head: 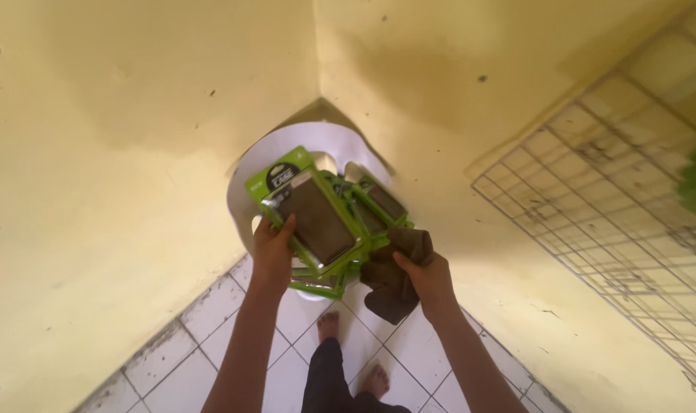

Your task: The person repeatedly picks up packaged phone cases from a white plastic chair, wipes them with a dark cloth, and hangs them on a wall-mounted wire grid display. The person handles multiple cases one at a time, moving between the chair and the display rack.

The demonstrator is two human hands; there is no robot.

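Head view: a green flat plastic-fronted package with a dark insert is gripped at its lower edge by the left hand, above a white plastic chair. A dark brown cloth is clenched in the right hand, just right of the package.

Two hands, one dark cloth, one white chair

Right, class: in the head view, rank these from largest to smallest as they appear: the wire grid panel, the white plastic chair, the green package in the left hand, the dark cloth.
1. Wire grid panel, partly cut off.
2. White plastic chair, mostly covered.
3. Green package and dark cloth: too alike to rank.
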